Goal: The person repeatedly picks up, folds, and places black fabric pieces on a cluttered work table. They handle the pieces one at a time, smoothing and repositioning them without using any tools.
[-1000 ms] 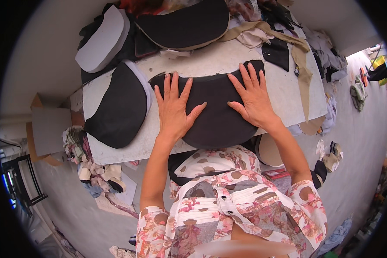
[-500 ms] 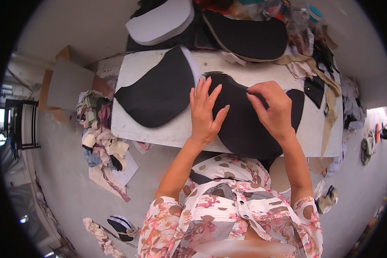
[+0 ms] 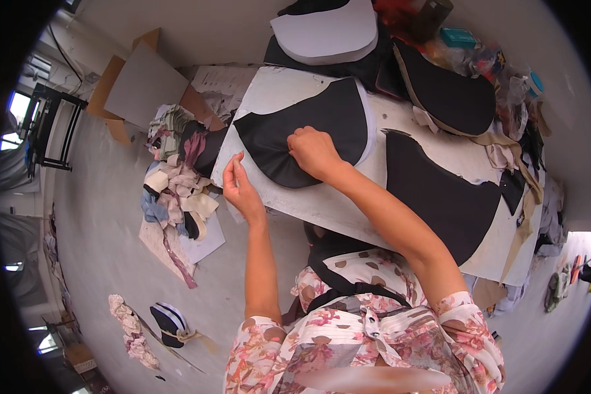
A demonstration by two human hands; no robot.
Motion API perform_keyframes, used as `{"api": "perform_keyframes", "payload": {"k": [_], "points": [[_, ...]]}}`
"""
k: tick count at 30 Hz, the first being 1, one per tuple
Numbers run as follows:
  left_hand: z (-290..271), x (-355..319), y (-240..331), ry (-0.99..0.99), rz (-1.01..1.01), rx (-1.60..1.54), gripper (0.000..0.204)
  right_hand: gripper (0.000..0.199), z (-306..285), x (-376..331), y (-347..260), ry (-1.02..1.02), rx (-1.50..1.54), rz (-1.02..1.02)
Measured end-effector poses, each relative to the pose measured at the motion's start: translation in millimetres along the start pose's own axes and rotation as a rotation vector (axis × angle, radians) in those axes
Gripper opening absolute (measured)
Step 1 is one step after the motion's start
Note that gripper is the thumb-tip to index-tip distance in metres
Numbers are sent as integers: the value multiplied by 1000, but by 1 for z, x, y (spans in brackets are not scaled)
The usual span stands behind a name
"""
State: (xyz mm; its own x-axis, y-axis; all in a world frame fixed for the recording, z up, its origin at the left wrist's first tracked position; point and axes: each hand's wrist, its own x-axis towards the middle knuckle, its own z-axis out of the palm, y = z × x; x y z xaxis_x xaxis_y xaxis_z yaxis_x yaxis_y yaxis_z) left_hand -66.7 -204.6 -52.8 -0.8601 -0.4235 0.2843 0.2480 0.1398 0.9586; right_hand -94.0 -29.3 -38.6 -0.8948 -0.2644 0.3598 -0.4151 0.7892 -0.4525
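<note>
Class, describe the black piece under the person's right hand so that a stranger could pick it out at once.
Start at the pale worktable. Near its left end lies a black half-round fabric piece on a white backing, with the right hand closed on its lower edge. Unlike the larger black piece to its right, it has a white rim showing.

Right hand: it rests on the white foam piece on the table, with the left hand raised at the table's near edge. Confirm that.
Not quite. In the head view the right hand rests on the black fabric piece on the table, not a white one. The left hand is raised at the table's near edge, as stated.
</note>
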Motion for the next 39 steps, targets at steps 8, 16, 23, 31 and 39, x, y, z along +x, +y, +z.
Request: {"api": "perform_keyframes", "payload": {"k": [8,16,23,31,39], "points": [[19,24,-28,-184,308,496,35,9,-8,3,6,-67,139,72],[19,31,-35,-148,299,492,37,4,7,5,-9,-2,-6,-22],[19,33,-42,-187,263,577,38,12,-5,7,-4,-33,150,55],[21,25,-46,-217,300,780,45,16,-26,9,8,-24,274,239],[26,25,-50,-234,292,947,44,19,-86,8,67,55,984,491]]}}
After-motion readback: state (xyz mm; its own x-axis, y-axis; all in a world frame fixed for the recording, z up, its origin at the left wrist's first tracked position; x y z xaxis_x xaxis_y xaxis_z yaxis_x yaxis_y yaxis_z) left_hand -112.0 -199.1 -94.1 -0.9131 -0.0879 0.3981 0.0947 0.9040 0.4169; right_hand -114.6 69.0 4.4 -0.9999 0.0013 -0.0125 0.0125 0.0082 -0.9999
